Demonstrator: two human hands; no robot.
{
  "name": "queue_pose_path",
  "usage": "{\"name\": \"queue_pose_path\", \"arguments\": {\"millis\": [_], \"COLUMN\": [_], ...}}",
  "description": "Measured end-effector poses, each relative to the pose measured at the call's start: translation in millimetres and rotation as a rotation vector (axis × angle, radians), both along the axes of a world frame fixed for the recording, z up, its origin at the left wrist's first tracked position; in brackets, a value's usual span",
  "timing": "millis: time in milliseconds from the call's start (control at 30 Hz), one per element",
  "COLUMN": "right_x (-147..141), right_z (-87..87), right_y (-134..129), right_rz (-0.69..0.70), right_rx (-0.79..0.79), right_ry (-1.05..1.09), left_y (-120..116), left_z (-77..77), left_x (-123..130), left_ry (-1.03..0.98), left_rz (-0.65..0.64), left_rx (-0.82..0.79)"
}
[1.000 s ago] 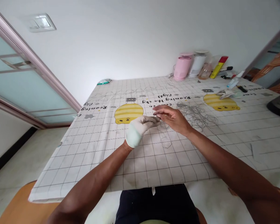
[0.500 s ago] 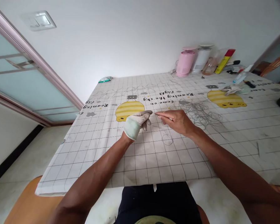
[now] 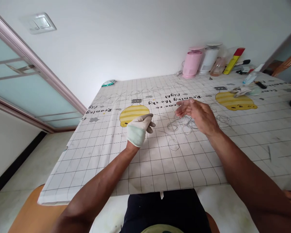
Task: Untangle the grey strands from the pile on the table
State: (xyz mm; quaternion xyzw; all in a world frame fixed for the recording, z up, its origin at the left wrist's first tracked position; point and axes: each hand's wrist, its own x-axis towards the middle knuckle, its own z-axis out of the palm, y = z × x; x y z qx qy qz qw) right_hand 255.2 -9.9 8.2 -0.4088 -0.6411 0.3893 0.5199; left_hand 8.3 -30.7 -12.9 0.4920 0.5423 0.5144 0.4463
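My left hand (image 3: 140,126), in a pale glove with grey fingertips, is above the table by a printed yellow balloon bear. Its thumb and fingers are pinched together; whatever they hold is too fine to make out. My right hand (image 3: 200,115) is bare, with fingers apart and slightly blurred, over a loose tangle of thin grey wire or thread (image 3: 188,123). It partly hides the tangle, and I see no object in its grasp. More wavy strands (image 3: 140,90) lie across the cloth farther back.
The checked tablecloth (image 3: 94,168) covers the table up to the wall. At the back right stand a pink device (image 3: 192,63), a white device (image 3: 210,60), a bottle (image 3: 218,67), a yellow-red can (image 3: 234,61) and a spray bottle (image 3: 251,77). A crumpled glove (image 3: 244,90) lies nearby. A green packet (image 3: 109,83) sits far left.
My right hand has moved right and away from my left hand, and its fingers have spread. My left hand has shifted slightly left, its fingers curling in more.
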Motion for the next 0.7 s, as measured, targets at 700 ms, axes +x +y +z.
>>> {"name": "queue_pose_path", "arguments": {"millis": [700], "right_x": [-39], "right_z": [0.3], "right_y": [8], "right_rz": [0.143], "right_rx": [0.038], "right_ry": [-0.334], "left_y": [-5], "left_z": [2.7], "left_x": [5], "left_ry": [0.073], "left_rz": [0.022], "left_rx": [0.018]}}
